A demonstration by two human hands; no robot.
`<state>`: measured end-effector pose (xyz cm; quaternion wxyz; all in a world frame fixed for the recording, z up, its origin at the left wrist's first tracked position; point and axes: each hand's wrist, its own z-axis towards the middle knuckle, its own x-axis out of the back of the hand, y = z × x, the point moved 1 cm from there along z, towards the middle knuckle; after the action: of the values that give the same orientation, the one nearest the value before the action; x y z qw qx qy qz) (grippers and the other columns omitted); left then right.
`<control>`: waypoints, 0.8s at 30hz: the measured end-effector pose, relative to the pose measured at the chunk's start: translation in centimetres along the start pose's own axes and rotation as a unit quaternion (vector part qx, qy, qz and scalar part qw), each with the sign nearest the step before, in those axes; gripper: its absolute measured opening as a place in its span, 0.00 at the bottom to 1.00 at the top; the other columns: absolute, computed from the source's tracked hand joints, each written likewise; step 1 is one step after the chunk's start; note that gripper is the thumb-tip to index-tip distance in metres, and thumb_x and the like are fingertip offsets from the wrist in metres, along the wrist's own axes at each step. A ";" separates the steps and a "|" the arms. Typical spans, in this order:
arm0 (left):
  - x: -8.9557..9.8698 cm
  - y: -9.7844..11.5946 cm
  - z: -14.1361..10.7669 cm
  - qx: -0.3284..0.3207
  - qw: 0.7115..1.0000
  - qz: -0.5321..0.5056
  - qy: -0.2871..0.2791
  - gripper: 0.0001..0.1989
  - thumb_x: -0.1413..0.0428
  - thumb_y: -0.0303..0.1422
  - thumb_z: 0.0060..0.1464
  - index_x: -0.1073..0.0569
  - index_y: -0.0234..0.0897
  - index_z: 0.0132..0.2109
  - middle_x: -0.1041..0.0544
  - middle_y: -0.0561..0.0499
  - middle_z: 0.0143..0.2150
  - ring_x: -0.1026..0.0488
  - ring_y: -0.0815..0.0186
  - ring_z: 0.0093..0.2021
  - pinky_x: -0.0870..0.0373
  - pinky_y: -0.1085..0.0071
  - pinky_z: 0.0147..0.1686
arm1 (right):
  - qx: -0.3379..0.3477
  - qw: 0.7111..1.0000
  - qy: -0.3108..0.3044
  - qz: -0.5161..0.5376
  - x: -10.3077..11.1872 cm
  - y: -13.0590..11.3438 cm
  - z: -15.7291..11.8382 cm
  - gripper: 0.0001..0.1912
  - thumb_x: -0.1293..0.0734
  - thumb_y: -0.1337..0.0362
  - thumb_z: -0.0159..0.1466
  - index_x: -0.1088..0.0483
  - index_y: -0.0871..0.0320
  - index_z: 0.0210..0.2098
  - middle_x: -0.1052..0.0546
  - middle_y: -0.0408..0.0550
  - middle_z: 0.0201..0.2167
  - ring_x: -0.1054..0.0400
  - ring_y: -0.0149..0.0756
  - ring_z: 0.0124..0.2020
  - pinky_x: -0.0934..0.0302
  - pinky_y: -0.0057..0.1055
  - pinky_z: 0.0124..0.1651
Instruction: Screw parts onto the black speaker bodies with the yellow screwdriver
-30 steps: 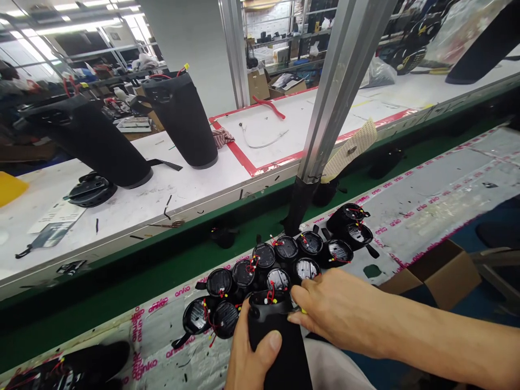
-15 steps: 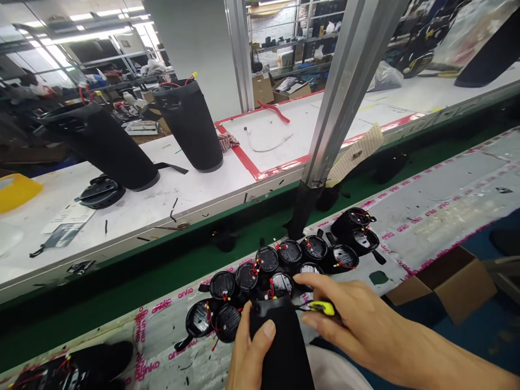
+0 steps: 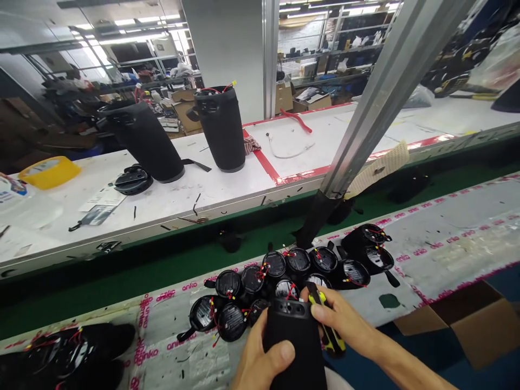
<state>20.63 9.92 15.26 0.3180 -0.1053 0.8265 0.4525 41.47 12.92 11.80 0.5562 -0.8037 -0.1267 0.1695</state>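
Observation:
My left hand point(image 3: 266, 355) is wrapped around a black cylindrical speaker body point(image 3: 296, 346), held upright with its control panel at the top rim facing me. My right hand point(image 3: 339, 317) is closed on a yellow-and-black handled tool point(image 3: 333, 330), which slants down along the right side of the speaker body. The tool's exact kind is unclear. A dark flat piece shows at the right fingertips beside the upper rim; I cannot tell if it is a strap or part of the tool. Just beyond stand several black speaker bodies point(image 3: 252, 279) with open tops and red wires.
Two black speakers point(image 3: 223, 127) stand on the white bench point(image 3: 227, 192) behind, near a yellow tape roll point(image 3: 51, 172). A metal post point(image 3: 377, 103) rises at centre right. More black housings point(image 3: 69, 352) lie at lower left. A cardboard box point(image 3: 467, 325) is below right.
The view has shifted left. My right hand has come closer to the speaker's upper rim, and the tool has turned to point downward alongside it. My left hand keeps its hold.

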 end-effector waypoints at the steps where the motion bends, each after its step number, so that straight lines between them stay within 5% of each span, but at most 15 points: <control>1: 0.1 -0.4 0.1 -0.009 1.000 -0.018 0.002 0.33 0.31 0.51 0.51 0.21 0.45 0.62 0.15 0.40 0.59 0.19 0.39 0.61 0.31 0.42 0.67 | -0.002 1.000 -0.004 0.004 -0.1 0.3 0.1 0.35 0.33 0.28 0.62 0.33 0.53 0.46 0.33 0.37 0.23 0.39 0.35 0.25 0.42 0.31 0.29; 6: 1.0 -0.9 0.7 0.009 0.999 -0.039 0.006 0.30 0.33 0.52 0.54 0.21 0.45 0.60 0.14 0.40 0.57 0.18 0.40 0.58 0.28 0.43 0.64 | -0.003 1.000 -0.006 -0.030 -0.2 -0.2 -0.4 0.35 0.36 0.30 0.67 0.32 0.55 0.53 0.31 0.39 0.25 0.37 0.36 0.26 0.39 0.33 0.31; 9: 1.4 -0.1 0.6 -0.019 0.999 0.031 0.010 0.36 0.30 0.50 0.53 0.26 0.42 0.65 0.16 0.38 0.61 0.21 0.39 0.63 0.27 0.45 0.63 | -0.003 0.982 0.089 -0.168 0.0 -1.4 -1.9 0.30 0.41 0.37 0.75 0.35 0.53 0.62 0.22 0.46 0.36 0.27 0.41 0.33 0.31 0.38 0.38; 13: 1.5 0.8 0.6 -0.057 0.991 0.122 0.006 0.46 0.26 0.47 0.47 0.30 0.41 0.70 0.21 0.38 0.68 0.30 0.36 0.71 0.37 0.44 0.71 | 0.118 0.904 0.144 -0.386 -0.3 -3.8 -4.2 0.19 0.45 0.46 0.80 0.31 0.48 0.57 0.17 0.51 0.50 0.20 0.44 0.46 0.28 0.38 0.48; 16: 1.5 1.0 0.6 -0.045 0.988 0.149 -0.007 0.44 0.27 0.48 0.48 0.29 0.41 0.69 0.21 0.38 0.68 0.29 0.35 0.70 0.37 0.42 0.70 | 0.221 0.823 0.087 -0.516 -1.1 -5.4 -4.8 0.15 0.47 0.55 0.82 0.32 0.49 0.52 0.17 0.47 0.42 0.19 0.41 0.38 0.30 0.36 0.38; 19: 1.4 1.1 0.5 -0.047 0.985 0.168 -0.008 0.40 0.28 0.48 0.51 0.28 0.41 0.67 0.20 0.39 0.67 0.28 0.37 0.70 0.37 0.43 0.70 | 0.250 0.753 0.058 -0.605 -1.8 -6.3 -4.3 0.12 0.48 0.62 0.81 0.34 0.51 0.48 0.21 0.42 0.33 0.22 0.39 0.30 0.36 0.35 0.30; 24: 1.4 1.3 0.2 -0.056 0.977 0.206 0.020 0.37 0.29 0.48 0.52 0.27 0.43 0.66 0.19 0.42 0.66 0.26 0.40 0.68 0.36 0.47 0.69 | 0.274 0.704 0.041 -0.654 -2.2 -6.3 -3.5 0.09 0.47 0.67 0.80 0.39 0.50 0.43 0.25 0.40 0.31 0.26 0.38 0.25 0.43 0.37 0.26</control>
<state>19.07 10.97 15.23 0.1950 0.0406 0.8097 0.5520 40.81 11.27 19.10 0.7275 -0.3372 -0.5458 -0.2431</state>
